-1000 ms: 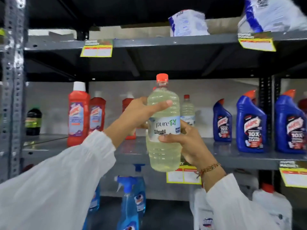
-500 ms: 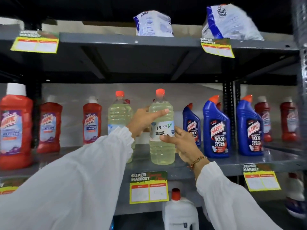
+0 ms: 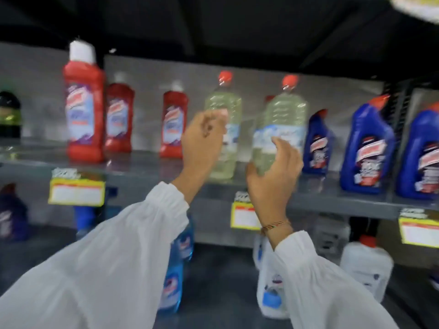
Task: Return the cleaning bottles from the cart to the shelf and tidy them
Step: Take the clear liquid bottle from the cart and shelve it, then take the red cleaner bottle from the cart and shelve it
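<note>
Both arms are up at the middle shelf (image 3: 142, 170), white sleeves pushed toward its front edge. The picture is smeared by motion, so fine detail is lost.

Two clear bottles of pale yellow liquid with red caps stand on the shelf near the middle of its length. The right-hand clear bottle (image 3: 281, 129) stands near the front edge, upright or nearly so. The right hand (image 3: 273, 179) is at its lower half, fingers (image 3: 282, 148) curled up over the label band and the thumb low on the near side. It looks like a loose grasp, though with the blur I cannot tell how firm the contact is.

The left clear bottle (image 3: 224, 129) stands just beside it, a little further back. The left hand (image 3: 202, 143) is in front of this bottle's left side, fingers bent half closed. I cannot tell whether they touch the bottle or hang just short of it.

Toward the shelf's left end stand three red bottles (image 3: 84, 110) with white caps, the nearest one at the front edge. Toward the right end, blue bottles (image 3: 365, 148) with red spouts line the front edge. Yellow price tags (image 3: 77, 192) hang from the shelf's front lip. On the shelf below are blue spray bottles (image 3: 173, 276) and white jugs (image 3: 365, 264).
</note>
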